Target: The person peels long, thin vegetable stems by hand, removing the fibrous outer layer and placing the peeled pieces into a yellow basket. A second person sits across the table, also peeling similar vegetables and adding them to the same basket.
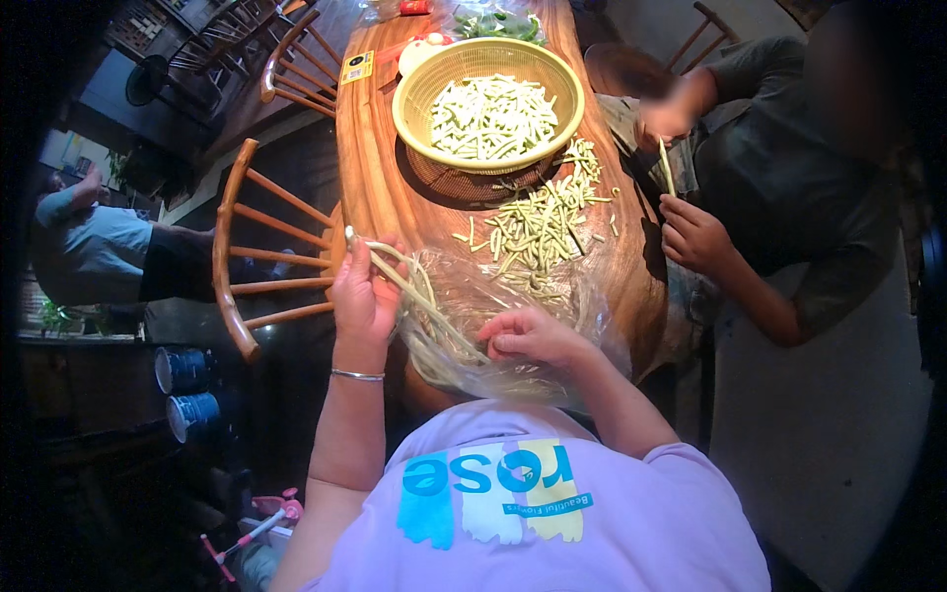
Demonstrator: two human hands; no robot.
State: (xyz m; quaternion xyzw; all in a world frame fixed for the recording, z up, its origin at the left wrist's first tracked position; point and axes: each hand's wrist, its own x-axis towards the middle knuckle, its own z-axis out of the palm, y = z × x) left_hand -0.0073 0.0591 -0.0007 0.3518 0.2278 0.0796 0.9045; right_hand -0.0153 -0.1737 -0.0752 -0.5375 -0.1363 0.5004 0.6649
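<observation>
My left hand (pixel 367 293), with a silver bangle at the wrist, is closed around the end of several long pale-green yardlong beans (pixel 419 299). Their lengths trail down into a clear plastic bag (pixel 587 331) at the near end of the table. Over that bag, my right hand (pixel 530 335) has its fingers curled together; what they hold, if anything, is hidden. Beyond it lies a loose heap of short cut bean pieces (pixel 538 225). A yellow plastic basket (pixel 405 116) holds many more cut pieces and stands on a round brown woven mat (pixel 449 185).
At the right of the wooden table (pixel 370 183), a co-worker holds a bean (pixel 666 168) between both hands. A wooden chair (pixel 225 237) stands close on the left. Leafy greens (pixel 498 27) and a yellow card (pixel 357 67) lie at the far end. Another person sits far left.
</observation>
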